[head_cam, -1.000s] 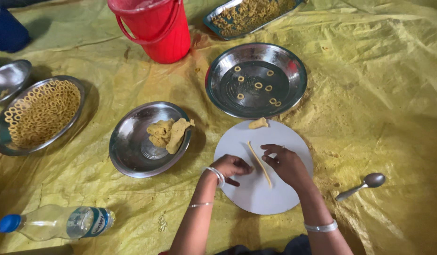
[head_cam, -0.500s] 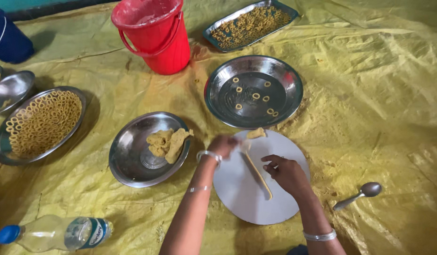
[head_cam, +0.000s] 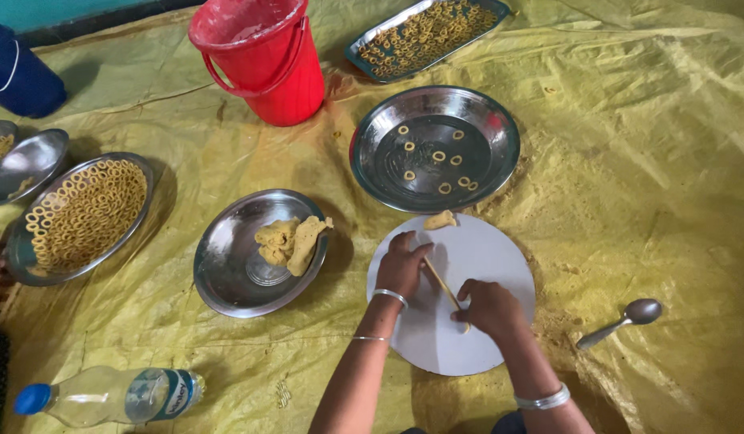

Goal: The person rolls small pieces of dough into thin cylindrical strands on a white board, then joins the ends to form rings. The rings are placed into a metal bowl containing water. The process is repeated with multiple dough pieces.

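Right now both hands are down on the round white board (head_cam: 492,249), which lies flat on the yellow plastic sheet (head_cam: 645,161). A thin rope of dough (head_cam: 441,283) runs diagonally across the board betw. them. Left hand (head_cam: 402,268) sits at the rope's upper end, fingers loosely curled w/ tips touching the dough. Right hand (head_cam: 488,307) covers the lower end, fingers bent down onto it; can't tell if it pinches or only presses. A small dough lump (head_cam: 440,219) rests at the board's far edge.

Just beyond the board: steel plate (head_cam: 492,120) w/ a few small dough rings. Left of the board: steel bowl (head_cam: 227,273) holding dough chunks (head_cam: 292,241). Further left, another steel plate (head_cam: 18,249) packed w/ rings. Red bucket (head_cam: 263,60) and a rectangular tray of rings (head_cam: 424,36) at the top. Steel spoon (head_cam: 621,321) lies right of the board, apart from it. Plastic water bottle (head_cam: 107,395) lies on its side, lower left.
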